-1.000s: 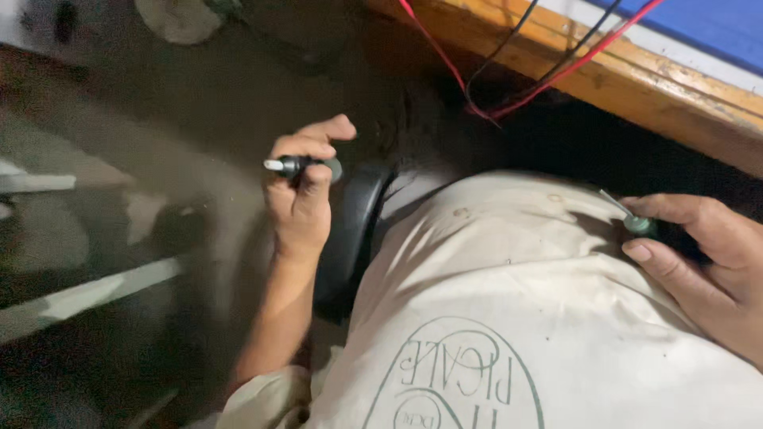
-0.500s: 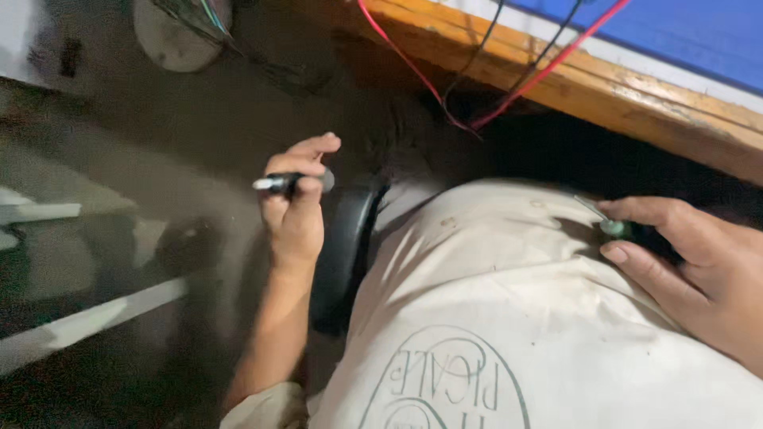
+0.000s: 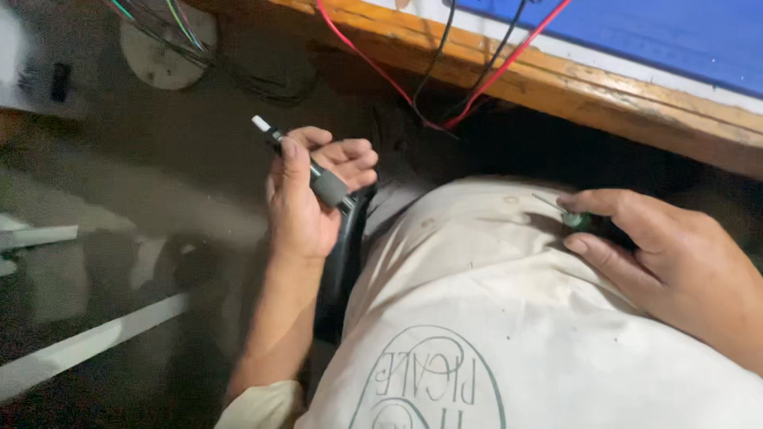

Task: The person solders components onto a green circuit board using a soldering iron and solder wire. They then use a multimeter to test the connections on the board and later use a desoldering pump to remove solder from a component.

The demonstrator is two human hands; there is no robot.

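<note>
My left hand [image 3: 306, 199] is out to the left of my body, over the dark floor, closed around a thin pen-like tool [image 3: 306, 171] with a white tip and a grey grip sleeve; the tip points up and to the left. My right hand [image 3: 660, 254] rests on my cream shirt [image 3: 509, 334] at the right, pinching a small green-handled tool [image 3: 574, 218] whose thin metal shaft points left. A black chair edge [image 3: 342, 270] shows between my left forearm and the shirt.
A wooden bench edge [image 3: 604, 87] with a blue top runs across the upper right. Red and black wires [image 3: 445, 95] hang from it. A round pale disc with coloured wires [image 3: 167, 48] lies on the floor at upper left. White strips [image 3: 87, 342] lie at lower left.
My left hand has turned the pen-like tool from lying level to pointing up-left, white tip now showing. The right hand stays on the shirt with the green tool.
</note>
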